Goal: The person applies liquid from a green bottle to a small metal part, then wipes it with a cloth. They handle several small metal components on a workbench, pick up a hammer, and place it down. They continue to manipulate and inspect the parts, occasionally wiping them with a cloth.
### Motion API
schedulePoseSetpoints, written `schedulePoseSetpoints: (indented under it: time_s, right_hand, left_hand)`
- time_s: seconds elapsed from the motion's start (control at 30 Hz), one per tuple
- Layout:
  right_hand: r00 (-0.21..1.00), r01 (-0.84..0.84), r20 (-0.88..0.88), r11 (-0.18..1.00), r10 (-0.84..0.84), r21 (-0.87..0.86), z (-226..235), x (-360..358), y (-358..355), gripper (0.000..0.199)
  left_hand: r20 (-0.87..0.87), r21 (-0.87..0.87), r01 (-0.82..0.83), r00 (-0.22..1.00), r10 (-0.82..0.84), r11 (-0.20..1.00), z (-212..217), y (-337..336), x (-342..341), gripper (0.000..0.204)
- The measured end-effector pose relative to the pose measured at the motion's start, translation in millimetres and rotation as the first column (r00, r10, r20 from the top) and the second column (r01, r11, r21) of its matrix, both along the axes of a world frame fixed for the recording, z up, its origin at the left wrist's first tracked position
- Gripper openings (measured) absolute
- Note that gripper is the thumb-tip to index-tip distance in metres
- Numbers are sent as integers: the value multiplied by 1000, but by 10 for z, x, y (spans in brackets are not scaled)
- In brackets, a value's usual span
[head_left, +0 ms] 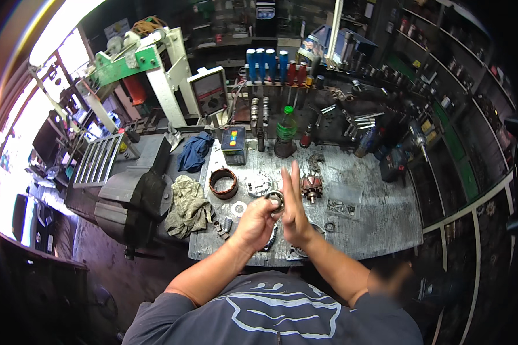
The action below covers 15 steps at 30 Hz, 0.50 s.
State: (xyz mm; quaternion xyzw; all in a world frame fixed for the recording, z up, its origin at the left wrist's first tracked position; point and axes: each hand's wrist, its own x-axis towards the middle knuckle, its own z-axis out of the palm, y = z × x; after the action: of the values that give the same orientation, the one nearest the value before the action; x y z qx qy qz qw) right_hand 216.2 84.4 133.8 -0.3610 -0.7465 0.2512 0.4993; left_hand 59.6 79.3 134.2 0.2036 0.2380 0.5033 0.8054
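Observation:
Over the near middle of the workbench, my left hand (255, 223) pinches a ball bearing (277, 200), a small metal ring. My right hand (294, 214) is upright beside it, fingers stretched out and pressed flat together, the palm against or very close to the bearing's side. Behind my hands lie a silver housing part (259, 184) and a rotor with copper windings (312, 188). To their left stands a copper-wound stator ring (224, 194). A flat pale ring (239, 208) is near my left hand. Another metal housing (297, 252) is partly hidden under my right wrist.
A large bench vise (126, 207) stands at the left, with a crumpled rag (189, 206) and blue cloth (195, 151) beside it. A clear bag of small parts (344, 202) lies right. Behind are a green-capped bottle (286, 127), a dark box (234, 148) and racked screwdrivers (270, 66).

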Motion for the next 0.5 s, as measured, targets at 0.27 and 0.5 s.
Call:
schedulePoseSetpoints:
  time_s: [0.27,0.5]
  right_hand:
    - [996,-28,80,999,31,-40,-138,-193,-520,131]
    - [998,32,-49,999,-31,5,107,-5,105,121]
  left_hand:
    - [-8,-23,-109,994,108,994,145,222,-75,26]
    - [-14,-9,-18,1000,18,1000,58,71,21,29]
